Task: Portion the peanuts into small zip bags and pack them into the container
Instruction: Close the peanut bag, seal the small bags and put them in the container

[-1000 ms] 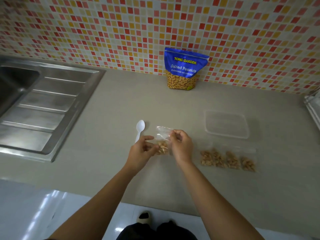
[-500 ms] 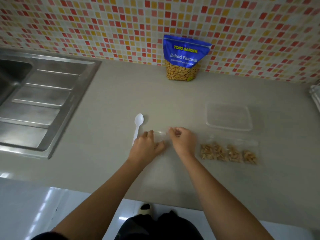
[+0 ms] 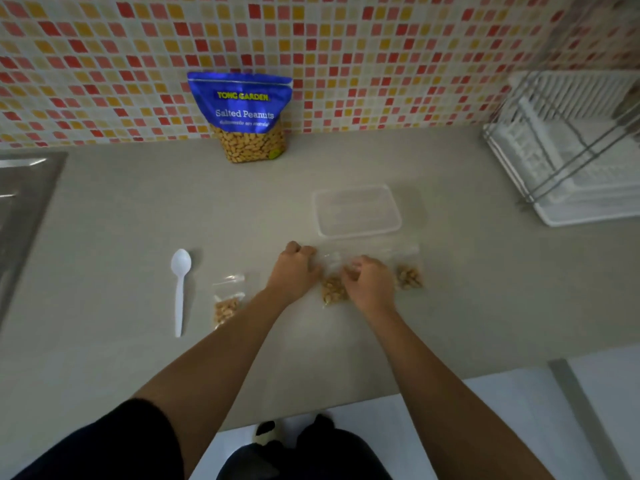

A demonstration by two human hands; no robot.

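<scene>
A blue salted-peanut pouch (image 3: 242, 116) stands against the tiled wall. A clear empty container (image 3: 356, 209) sits on the counter in front of it, to the right. Just below the container lies a row of small filled zip bags (image 3: 408, 277), and both hands rest on it. My left hand (image 3: 294, 268) is curled at the row's left end. My right hand (image 3: 367, 285) is curled over the middle and hides some bags. One bag (image 3: 332, 292) shows between my hands. Another filled zip bag (image 3: 227, 303) lies alone beside a white plastic spoon (image 3: 180, 289).
A white dish rack (image 3: 571, 150) stands at the right end of the counter. The steel sink drainboard (image 3: 20, 209) is at the left edge. The counter's front edge runs just below my forearms.
The small bag both hands held now lies on the counter next to the spoon. Both hands have moved right onto the row of filled bags. The view has swung right.
</scene>
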